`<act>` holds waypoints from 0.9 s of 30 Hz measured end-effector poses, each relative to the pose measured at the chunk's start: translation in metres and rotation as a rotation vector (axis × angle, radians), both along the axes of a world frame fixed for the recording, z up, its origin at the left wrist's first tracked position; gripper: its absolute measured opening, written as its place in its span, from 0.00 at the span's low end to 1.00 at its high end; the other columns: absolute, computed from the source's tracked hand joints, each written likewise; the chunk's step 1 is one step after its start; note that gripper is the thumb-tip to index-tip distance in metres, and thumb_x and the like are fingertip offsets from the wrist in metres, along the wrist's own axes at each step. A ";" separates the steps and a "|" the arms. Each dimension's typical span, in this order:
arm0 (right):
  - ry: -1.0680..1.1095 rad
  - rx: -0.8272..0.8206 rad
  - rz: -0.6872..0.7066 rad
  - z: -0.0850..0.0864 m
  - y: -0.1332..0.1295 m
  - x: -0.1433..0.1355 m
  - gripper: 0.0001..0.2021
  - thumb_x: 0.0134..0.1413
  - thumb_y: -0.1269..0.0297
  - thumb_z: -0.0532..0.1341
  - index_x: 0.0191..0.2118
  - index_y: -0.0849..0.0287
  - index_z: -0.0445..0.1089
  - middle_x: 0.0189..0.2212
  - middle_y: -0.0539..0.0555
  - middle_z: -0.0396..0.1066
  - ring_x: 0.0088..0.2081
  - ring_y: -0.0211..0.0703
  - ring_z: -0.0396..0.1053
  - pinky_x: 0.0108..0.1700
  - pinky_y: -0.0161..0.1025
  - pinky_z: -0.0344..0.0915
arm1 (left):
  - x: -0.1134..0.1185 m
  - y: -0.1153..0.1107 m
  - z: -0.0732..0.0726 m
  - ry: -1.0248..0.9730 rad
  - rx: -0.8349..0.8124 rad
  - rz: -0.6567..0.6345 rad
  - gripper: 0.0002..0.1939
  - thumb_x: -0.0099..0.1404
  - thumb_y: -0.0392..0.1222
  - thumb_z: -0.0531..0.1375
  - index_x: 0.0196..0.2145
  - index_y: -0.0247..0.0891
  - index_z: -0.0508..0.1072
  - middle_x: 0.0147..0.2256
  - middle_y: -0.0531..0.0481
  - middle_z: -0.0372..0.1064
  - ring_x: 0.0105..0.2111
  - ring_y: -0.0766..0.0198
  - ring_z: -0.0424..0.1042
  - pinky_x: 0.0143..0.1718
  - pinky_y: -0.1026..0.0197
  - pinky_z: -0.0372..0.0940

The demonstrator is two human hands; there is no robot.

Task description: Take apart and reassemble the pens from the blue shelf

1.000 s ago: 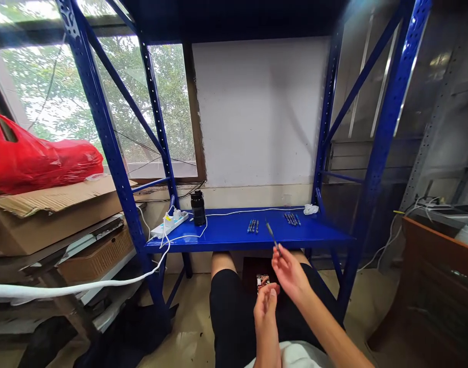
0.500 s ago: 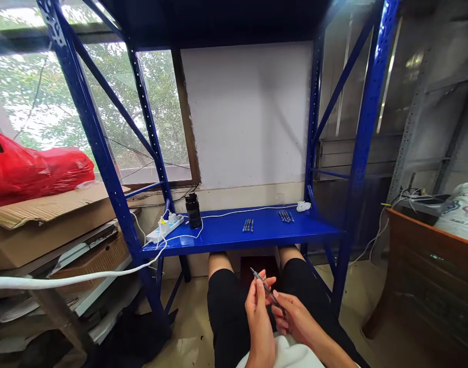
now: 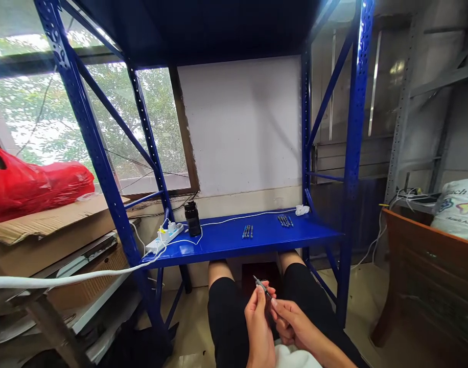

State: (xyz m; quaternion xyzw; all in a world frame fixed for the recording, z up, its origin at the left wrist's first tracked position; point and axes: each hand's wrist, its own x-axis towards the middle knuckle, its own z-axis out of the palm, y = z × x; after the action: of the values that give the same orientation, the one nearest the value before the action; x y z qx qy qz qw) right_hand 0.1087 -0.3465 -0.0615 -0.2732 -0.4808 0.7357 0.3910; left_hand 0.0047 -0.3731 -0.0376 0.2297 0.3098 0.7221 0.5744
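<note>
A slim dark pen (image 3: pixel 262 284) with a grey pointed end slants over my lap, its tip toward the upper left. My left hand (image 3: pixel 259 317) is closed around its front part, thumb along the barrel. At the lower end of the pen, the thumb and fingers of my right hand (image 3: pixel 289 319) are pinched together; what they grip there is mostly hidden. On the blue shelf table (image 3: pixel 218 240) lie a small row of dark pens (image 3: pixel 247 232) and a second row of pens (image 3: pixel 285 221) farther right.
At the table's left stand a white power strip (image 3: pixel 164 238) and a black bottle (image 3: pixel 192 219). A white cable (image 3: pixel 84 276) crosses the left side. Blue uprights (image 3: pixel 354 153) frame the table. A cardboard box (image 3: pixel 46 225) sits left, a wooden chair (image 3: pixel 421 271) right.
My right hand has closed more tightly around the pen's lower end, and less of the barrel shows between my hands. The view has tilted slightly upward, so the scene sits lower.
</note>
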 end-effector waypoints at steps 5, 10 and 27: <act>-0.127 0.225 -0.090 -0.002 0.001 -0.003 0.34 0.52 0.24 0.64 0.29 0.54 0.62 0.11 0.36 0.48 0.13 0.28 0.37 0.15 0.31 0.39 | -0.001 0.003 -0.002 0.039 0.002 0.020 0.29 0.60 0.63 0.72 0.46 0.35 0.85 0.42 0.39 0.82 0.45 0.52 0.79 0.49 0.55 0.72; -0.236 0.354 -0.144 0.006 -0.001 0.001 0.33 0.58 0.24 0.59 0.30 0.55 0.63 0.14 0.37 0.47 0.16 0.30 0.39 0.18 0.33 0.39 | -0.003 0.004 -0.004 0.082 0.004 0.037 0.28 0.60 0.63 0.72 0.45 0.35 0.86 0.42 0.38 0.82 0.44 0.52 0.79 0.46 0.57 0.72; -0.269 0.427 -0.249 0.009 -0.004 0.009 0.32 0.61 0.28 0.60 0.32 0.57 0.71 0.19 0.42 0.49 0.22 0.34 0.43 0.23 0.35 0.43 | -0.002 0.002 0.004 -0.013 -0.023 0.013 0.29 0.57 0.58 0.76 0.50 0.37 0.84 0.52 0.35 0.81 0.53 0.48 0.79 0.48 0.57 0.73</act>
State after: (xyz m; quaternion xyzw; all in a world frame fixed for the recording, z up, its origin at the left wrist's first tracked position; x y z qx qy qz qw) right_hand 0.1180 -0.3507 -0.0526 -0.3367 -0.6352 0.5212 0.4599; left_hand 0.0031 -0.3707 -0.0341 0.2162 0.3157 0.7238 0.5742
